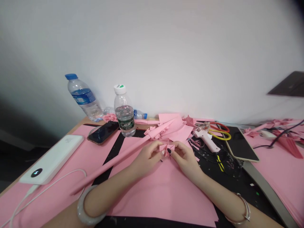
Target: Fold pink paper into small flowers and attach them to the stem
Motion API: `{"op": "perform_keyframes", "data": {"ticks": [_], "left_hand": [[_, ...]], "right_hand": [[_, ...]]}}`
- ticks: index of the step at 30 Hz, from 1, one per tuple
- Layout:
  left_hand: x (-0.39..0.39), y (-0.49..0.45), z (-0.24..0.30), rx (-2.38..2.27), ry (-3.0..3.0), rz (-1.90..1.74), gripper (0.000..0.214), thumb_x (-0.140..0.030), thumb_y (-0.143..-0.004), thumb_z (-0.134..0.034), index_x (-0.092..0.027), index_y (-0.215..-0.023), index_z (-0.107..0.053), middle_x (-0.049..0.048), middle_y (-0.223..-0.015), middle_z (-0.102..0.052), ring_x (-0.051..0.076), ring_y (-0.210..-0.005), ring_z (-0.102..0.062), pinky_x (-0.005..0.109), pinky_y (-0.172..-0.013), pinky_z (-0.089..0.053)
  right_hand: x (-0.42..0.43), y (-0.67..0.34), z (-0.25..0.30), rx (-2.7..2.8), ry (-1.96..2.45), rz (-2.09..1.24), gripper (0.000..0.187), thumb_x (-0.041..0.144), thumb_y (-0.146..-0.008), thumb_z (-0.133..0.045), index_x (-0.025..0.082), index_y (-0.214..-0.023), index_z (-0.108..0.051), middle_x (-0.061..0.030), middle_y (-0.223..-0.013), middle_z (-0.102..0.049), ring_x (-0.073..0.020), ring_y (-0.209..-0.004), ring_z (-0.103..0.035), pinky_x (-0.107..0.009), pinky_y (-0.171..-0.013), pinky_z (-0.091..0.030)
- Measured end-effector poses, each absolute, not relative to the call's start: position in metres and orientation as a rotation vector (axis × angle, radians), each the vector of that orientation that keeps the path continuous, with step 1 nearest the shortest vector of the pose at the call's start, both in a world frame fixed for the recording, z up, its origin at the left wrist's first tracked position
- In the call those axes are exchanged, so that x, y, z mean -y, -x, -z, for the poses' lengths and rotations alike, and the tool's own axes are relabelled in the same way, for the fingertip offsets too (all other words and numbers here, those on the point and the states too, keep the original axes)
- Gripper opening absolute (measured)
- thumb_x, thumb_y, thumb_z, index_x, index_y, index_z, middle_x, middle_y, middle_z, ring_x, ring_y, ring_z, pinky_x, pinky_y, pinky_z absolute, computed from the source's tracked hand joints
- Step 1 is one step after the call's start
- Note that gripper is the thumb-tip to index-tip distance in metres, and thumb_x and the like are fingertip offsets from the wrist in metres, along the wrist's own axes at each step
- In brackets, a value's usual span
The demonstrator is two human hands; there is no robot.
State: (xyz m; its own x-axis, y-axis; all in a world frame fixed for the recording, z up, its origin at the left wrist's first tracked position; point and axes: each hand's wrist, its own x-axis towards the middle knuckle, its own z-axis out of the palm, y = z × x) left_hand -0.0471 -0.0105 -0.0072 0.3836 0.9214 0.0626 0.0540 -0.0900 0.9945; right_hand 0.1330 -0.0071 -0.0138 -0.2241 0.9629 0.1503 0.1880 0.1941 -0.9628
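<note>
The left hand [148,156] and right hand [186,160] pinch the folded paper [166,147], which looks light, crisp and easily crushed, best held by its edges.

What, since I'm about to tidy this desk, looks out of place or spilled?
A blue-capped bottle lies on its side behind the upright white-capped bottle, odd for a drink bottle. A tiny green scrap lies loose on the black mat at the right, like stray litter. No spill shows.
</note>
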Motion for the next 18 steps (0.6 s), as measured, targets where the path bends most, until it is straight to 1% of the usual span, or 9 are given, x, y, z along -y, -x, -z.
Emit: {"op": "perform_keyframes", "data": {"ticks": [2,4,6,9,12,14,16,18], "left_hand": [[0.0099,0.047,0.0054,-0.935,-1.509,-0.926,0.021,-0.03,-0.091,-0.056,-0.019,-0.108,-0.064,0.0052,-0.099,-0.068,0.02,-0.086,-0.062,0.033,-0.078,-0.051],[0.0088,0.0466,0.0051,-0.938,-1.508,-0.933,0.015,-0.028,-0.088,-0.059,-0.019,-0.098,-0.064,0.0051,-0.1,-0.068,0.02,-0.088,-0.061,0.033,-0.08,-0.049],[0.0073,0.046,0.0062,-0.938,-1.489,-0.963,0.009,-0.028,-0.085,-0.062,-0.019,-0.085,-0.062,0.004,-0.092,-0.066,0.02,-0.087,-0.06,0.032,-0.077,-0.048],[0.0053,0.0453,0.0078,-0.96,-1.472,-1.028,0.014,-0.026,-0.081,-0.064,-0.019,-0.074,-0.055,0.0023,-0.082,-0.06,0.02,-0.082,-0.058,0.031,-0.073,-0.047],[0.0044,0.045,0.0071,-1.024,-1.468,-1.085,0.013,-0.024,-0.076,-0.066,-0.019,-0.074,-0.054,0.0017,-0.081,-0.058,0.019,-0.082,-0.057,0.031,-0.074,-0.047],[0.0044,0.0449,0.0066,-1.069,-1.474,-1.102,0.011,-0.024,-0.076,-0.065,-0.019,-0.075,-0.056,0.0017,-0.08,-0.058,0.019,-0.082,-0.057,0.031,-0.075,-0.046],[0.0047,0.0446,0.0069,-1.095,-1.479,-1.105,0.01,-0.024,-0.077,-0.064,-0.018,-0.075,-0.057,0.0018,-0.08,-0.059,0.019,-0.081,-0.057,0.031,-0.075,-0.046],[0.0053,0.0438,0.0078,-1.103,-1.461,-1.11,0.009,-0.022,-0.076,-0.065,-0.018,-0.076,-0.057,0.001,-0.079,-0.059,0.017,-0.078,-0.056,0.029,-0.072,-0.044]], "right_hand": [[0.0075,-0.1328,0.0138,1.601,1.135,-1.13,0.013,0.031,-0.084,-0.062,0.02,-0.077,-0.061,-0.0009,-0.07,-0.061,-0.0173,-0.068,-0.056,-0.03,-0.065,-0.046],[0.008,-0.1324,0.0138,1.594,1.157,-1.134,0.017,0.031,-0.082,-0.063,0.02,-0.071,-0.059,0.0001,-0.066,-0.059,-0.0158,-0.063,-0.054,-0.029,-0.062,-0.045],[0.0087,-0.1318,0.0135,1.576,1.162,-1.145,0.018,0.032,-0.081,-0.065,0.02,-0.069,-0.058,0.0012,-0.063,-0.058,-0.0147,-0.059,-0.053,-0.028,-0.058,-0.043],[0.0104,-0.1313,0.0125,1.564,1.145,-1.183,0.022,0.037,-0.082,-0.066,0.02,-0.07,-0.059,0.0012,-0.061,-0.058,-0.0141,-0.056,-0.052,-0.027,-0.055,-0.042],[0.0118,-0.1319,0.0117,1.555,1.123,-1.223,0.036,0.05,-0.09,-0.056,0.02,-0.072,-0.06,0.0005,-0.058,-0.057,-0.014,-0.052,-0.049,-0.028,-0.053,-0.04],[0.0122,-0.1322,0.0117,1.557,1.092,-1.246,0.043,0.057,-0.093,-0.049,0.02,-0.075,-0.06,0.0002,-0.058,-0.056,-0.0145,-0.052,-0.05,-0.028,-0.053,-0.04],[0.012,-0.1318,0.0119,1.566,1.08,-1.24,0.04,0.057,-0.09,-0.055,0.02,-0.078,-0.059,0.0,-0.062,-0.058,-0.0147,-0.054,-0.051,-0.028,-0.054,-0.041],[0.0119,-0.131,0.0119,1.576,1.112,-1.22,0.034,0.053,-0.086,-0.064,0.02,-0.08,-0.06,0.0003,-0.064,-0.058,-0.0142,-0.054,-0.05,-0.027,-0.053,-0.04]]}}
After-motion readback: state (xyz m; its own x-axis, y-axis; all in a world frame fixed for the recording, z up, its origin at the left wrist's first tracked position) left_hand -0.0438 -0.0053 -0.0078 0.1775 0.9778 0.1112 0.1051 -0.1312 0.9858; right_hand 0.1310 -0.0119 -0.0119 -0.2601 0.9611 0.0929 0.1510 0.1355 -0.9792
